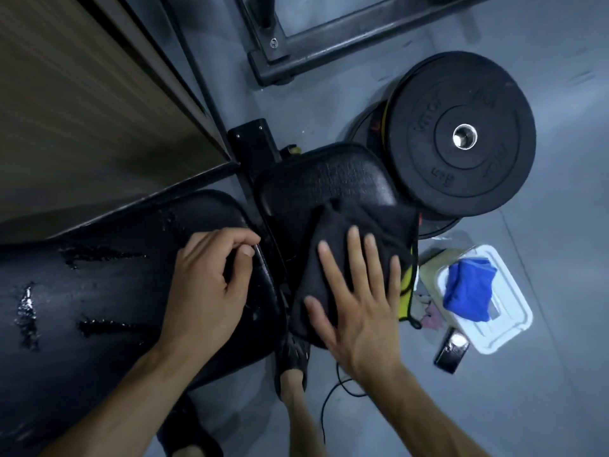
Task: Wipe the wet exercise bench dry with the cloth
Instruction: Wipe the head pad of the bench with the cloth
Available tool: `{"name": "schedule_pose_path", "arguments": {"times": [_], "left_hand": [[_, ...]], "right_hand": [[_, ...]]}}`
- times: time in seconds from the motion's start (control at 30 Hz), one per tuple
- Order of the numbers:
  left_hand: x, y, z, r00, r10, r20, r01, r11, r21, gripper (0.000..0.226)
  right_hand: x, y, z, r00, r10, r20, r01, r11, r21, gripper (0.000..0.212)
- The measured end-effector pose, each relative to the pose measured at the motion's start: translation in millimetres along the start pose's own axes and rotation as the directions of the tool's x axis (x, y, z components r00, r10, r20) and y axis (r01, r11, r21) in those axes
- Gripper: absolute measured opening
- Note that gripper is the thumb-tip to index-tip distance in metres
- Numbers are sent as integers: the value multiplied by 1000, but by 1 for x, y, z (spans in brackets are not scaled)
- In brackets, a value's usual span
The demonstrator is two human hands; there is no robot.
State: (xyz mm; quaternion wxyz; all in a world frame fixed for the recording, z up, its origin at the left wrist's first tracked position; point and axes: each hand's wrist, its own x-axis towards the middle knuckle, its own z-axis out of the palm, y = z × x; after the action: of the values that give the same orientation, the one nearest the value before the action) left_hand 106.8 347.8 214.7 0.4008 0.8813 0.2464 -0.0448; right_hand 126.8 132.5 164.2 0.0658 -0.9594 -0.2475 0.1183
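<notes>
The black exercise bench has a long back pad (108,291) on the left with shiny streaks of water, and a shorter seat pad (326,176) in the middle. A black cloth (333,235) lies on the near half of the seat pad. My right hand (359,298) presses flat on the cloth with fingers spread. My left hand (211,285) curls over the right end of the back pad, fingertips at its edge beside the gap between the pads.
Black weight plates (461,133) lean right of the seat. A white tray (504,321) holding a blue cloth (468,288) and a dark phone (452,351) lie on the grey floor. A steel rack base (316,54) stands beyond. A wooden wall (82,110) is left. My shoe (293,357) is below.
</notes>
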Motion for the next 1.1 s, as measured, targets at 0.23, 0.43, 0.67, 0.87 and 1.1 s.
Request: {"name": "schedule_pose_path", "arguments": {"times": [0.23,0.43,0.67,0.87,1.1], "left_hand": [[-6,2,-1,1000,-6,-5,6,1000,-1,17],[-12,-15,-4,1000,-13,-21,13,1000,25,16],[-34,-34,-13,998,-54,-33,55,998,27,15],[-69,-40,-12,998,-61,-34,63,996,63,17],[-122,-75,-14,992,-128,-16,129,977,172,31]], "right_hand": [[34,18,-11,999,-23,27,24,999,-37,79],[111,54,-25,999,9,-37,-1,978,207,71],[27,40,-6,982,80,-172,-38,972,232,57],[-32,-40,26,936,-349,50,351,936,-26,68],[48,33,-18,965,-261,-2,261,965,35,106]]}}
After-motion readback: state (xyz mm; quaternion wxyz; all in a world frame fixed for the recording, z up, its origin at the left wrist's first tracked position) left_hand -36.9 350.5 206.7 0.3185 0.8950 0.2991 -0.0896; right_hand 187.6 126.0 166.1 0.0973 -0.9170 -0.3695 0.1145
